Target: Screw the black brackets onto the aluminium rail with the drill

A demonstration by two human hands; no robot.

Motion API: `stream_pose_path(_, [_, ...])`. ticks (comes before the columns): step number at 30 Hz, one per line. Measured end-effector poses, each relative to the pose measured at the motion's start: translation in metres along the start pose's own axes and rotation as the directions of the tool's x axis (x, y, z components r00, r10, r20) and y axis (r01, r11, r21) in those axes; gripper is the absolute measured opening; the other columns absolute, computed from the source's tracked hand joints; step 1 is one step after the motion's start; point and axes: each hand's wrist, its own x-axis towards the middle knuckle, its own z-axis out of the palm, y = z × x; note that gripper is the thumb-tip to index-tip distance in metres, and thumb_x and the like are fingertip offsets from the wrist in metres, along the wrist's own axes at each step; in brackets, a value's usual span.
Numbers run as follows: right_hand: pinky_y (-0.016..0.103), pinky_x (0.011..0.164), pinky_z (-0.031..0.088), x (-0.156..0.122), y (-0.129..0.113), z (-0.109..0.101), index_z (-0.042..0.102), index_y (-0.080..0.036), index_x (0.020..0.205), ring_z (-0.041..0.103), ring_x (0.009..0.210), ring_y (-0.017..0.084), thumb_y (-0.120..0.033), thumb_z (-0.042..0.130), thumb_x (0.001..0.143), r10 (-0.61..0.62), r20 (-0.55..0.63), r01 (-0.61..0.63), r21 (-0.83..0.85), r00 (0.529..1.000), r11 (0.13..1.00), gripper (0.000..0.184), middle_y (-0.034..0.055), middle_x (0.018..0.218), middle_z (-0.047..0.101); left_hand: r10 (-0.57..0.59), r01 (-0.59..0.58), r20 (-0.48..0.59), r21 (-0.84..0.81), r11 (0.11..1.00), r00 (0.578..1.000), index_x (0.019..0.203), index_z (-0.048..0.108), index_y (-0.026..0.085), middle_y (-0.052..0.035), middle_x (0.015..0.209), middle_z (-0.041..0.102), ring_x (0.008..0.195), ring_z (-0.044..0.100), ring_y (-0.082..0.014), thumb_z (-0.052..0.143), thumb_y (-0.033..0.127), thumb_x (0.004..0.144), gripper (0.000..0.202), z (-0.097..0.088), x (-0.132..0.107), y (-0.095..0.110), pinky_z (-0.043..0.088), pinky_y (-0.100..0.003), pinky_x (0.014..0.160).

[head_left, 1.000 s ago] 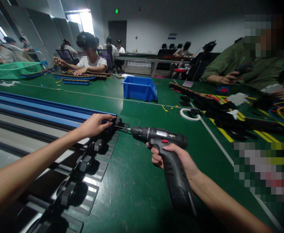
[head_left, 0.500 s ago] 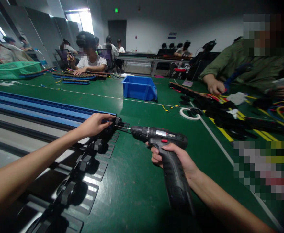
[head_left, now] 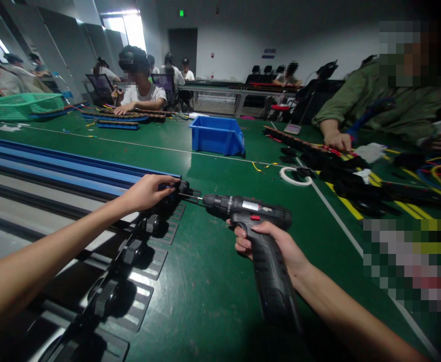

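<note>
My right hand (head_left: pixel 271 244) is wrapped round the grip of a black cordless drill (head_left: pixel 260 211), its forefinger side near the trigger. The drill lies level and points left. Its thin bit (head_left: pixel 194 197) reaches the end of the farthest blue bar (head_left: pixel 103 173); the exact contact point is hard to see. There my left hand (head_left: pixel 148 191) holds the bar's black end fitting (head_left: pixel 182 187) between fingers and thumb, partly hiding it. Nearer to me, several more bars end in black knobs (head_left: pixel 133 251) with slotted flat plates (head_left: pixel 150 264).
A blue bin (head_left: pixel 216 136) stands beyond the drill. Farther left are a green basket (head_left: pixel 24 106) and a co-worker at wiring strips (head_left: pixel 129 116). On the right, another person's hand (head_left: pixel 337 140) is by wires and black parts; a white ring (head_left: pixel 294 176) lies nearer.
My hands and the drill hold nearly the same position. The view has shifted very slightly, and the co-worker's hand on the right has moved a little.
</note>
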Motion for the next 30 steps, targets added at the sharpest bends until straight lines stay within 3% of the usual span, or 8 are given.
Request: stream_pose_path(30, [0.026, 0.064, 0.046, 0.0023, 0.0013, -0.0024, 0.063, -0.01, 0.099, 0.05, 0.066, 0.013, -0.024, 0.053, 0.083, -0.002, 0.023, 0.002, -0.003, 1.0, 1.0, 0.024, 0.0057, 0.082, 0.056, -0.005, 0.005, 0.011, 0.028, 1.0, 1.0, 0.125, 0.065, 0.02, -0.0071, 0.122, 0.068, 0.104, 0.065, -0.0224, 0.056, 0.033, 0.09, 0.038, -0.0009, -0.001, 0.0015, 0.048, -0.034, 0.093])
